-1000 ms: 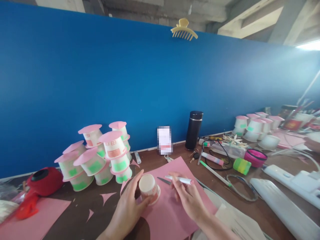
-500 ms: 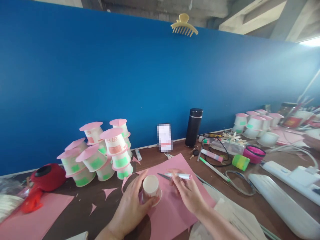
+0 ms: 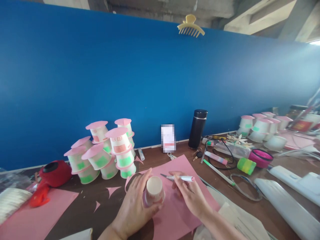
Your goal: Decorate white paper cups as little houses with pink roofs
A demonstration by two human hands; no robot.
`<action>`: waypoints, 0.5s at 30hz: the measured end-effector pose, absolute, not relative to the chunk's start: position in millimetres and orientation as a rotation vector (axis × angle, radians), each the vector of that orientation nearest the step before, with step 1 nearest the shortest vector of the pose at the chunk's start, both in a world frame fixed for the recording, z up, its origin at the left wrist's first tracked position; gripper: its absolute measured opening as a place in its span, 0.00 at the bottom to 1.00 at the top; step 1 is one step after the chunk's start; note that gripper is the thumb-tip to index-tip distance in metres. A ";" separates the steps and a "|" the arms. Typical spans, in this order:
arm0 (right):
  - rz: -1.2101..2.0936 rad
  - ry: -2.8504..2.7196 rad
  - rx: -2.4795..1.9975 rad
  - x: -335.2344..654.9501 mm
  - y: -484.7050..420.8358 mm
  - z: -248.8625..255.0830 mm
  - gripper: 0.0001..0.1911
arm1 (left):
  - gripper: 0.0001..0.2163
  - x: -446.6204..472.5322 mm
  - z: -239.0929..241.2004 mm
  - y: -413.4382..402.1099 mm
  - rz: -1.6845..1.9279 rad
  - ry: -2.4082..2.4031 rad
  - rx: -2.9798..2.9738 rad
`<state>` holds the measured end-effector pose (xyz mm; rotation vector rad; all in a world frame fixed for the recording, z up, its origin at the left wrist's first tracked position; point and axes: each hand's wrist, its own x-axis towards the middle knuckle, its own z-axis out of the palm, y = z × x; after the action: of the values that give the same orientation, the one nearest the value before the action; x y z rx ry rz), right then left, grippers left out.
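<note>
In the head view little differs from half a second ago: the left hand still wraps the paper cup, fingers and thumb curled round its wall, and the right hand still pinches the pen just beside it. The cup stands upside down on the pink sheet. It is white, with its flat base up and pink marking low on its side.

- Left hand: bare, with long, slim fingers.
- Right hand: bare too, fingers equally slim.
- Right forearm: uncovered to the picture's lower edge (nails too blurred to judge).
</note>
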<state>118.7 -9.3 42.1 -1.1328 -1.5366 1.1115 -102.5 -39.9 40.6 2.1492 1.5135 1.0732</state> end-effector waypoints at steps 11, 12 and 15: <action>1.164 -1.528 -1.141 117.3 -9.8 44.1 0.23 | 0.12 -112.6 40.4 -33.1 1.518 1.526 1.889; 1.140 -1.545 -1.148 117.7 -9.5 44.5 0.22 | 0.12 -111.4 41.6 -34.2 1.482 1.506 1.961; 1.093 -1.584 -1.148 118.7 -8.4 44.0 0.21 | 0.17 -107.8 45.2 -38.4 1.362 1.449 2.072</action>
<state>118.7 -8.4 44.0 -1.1485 -1.5842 1.0933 -107.8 -38.4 45.2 2.0725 1.4494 1.3616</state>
